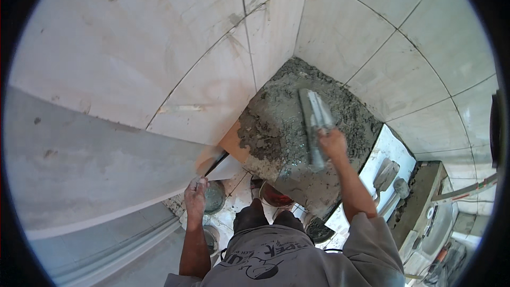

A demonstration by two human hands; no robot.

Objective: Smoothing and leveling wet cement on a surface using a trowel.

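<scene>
My right hand (332, 142) grips a long steel float (313, 106), slightly blurred, over grey wet mortar (287, 180) spread across the corner surface. The mortar looks rougher along the back and left, with orange board (232, 138) showing at its left edge. My left hand (195, 196) is closed on a narrow, dark-bladed tool (215, 163) pointing up and right, beside the lower left wall. On a white tile (387, 139) to the right of the mortar lie a trowel (383, 176) and a mallet (401, 187).
Tiled walls (366, 26) meet at the back corner. A grey ledge wall (79, 154) runs along the left. Buckets (214, 197) (319, 229) stand on the dirty floor by my legs. A mortar-covered ledge (422, 180), a curved rail (459, 192) and a white basin (440, 223) are at the right.
</scene>
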